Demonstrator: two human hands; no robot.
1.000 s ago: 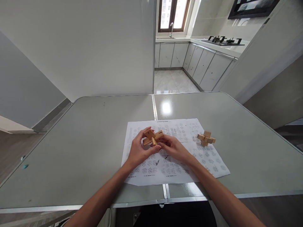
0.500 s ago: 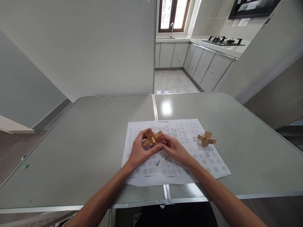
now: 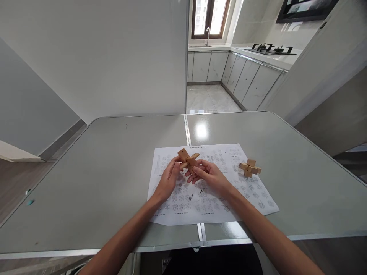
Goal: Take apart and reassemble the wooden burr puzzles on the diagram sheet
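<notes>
Between my hands, above the printed sheet [image 3: 174,208], is a wooden interlocking puzzle [image 3: 183,154] made of crossed pieces, one of them a thin rod. My left hand [image 3: 169,176] is closed on the rod's near left end, thumb on top. With thumb and fingers my right hand [image 3: 208,175] grips the puzzle's lower right part. Some of the right fingers stretch beneath it, and the far sides of the pieces are hidden. To the right, a second wooden puzzle [image 3: 250,168], a cross-shaped burr, rests on the sheet's right edge.
The sheet, covered in small diagrams, lies on a grey-green folding table [image 3: 114,183] with a metal seam [image 3: 187,130] down its middle. A small teal bit [image 3: 30,202] is at the far left edge. Beyond the table are a wall and a kitchen counter [image 3: 237,49].
The held puzzle has been turned, so the rod now points toward my left hand and a flat piece slants up and left. My right thumb has come onto the pieces.
</notes>
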